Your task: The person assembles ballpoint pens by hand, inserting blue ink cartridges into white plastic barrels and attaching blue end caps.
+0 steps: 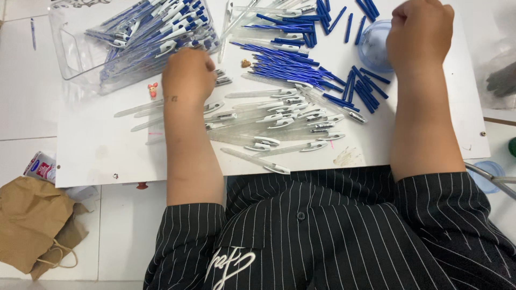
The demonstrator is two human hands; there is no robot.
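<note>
Lying near the tabletop's (97,156) front edge, clear pen barrels (269,131) spread just right of the left hand (188,72), fingers curled shut. Farther back, the right hand (420,32), fisted, hovers beside blue refills (285,67).

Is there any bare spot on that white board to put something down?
Yes: the near left corner of the white board, below the clear bin, and the near right edge beside the right hand. Between the hands, clear pen barrels and blue refills crowd it.

head cam | looks steeply down from above | close over white board (97,150) and both forearms
</note>
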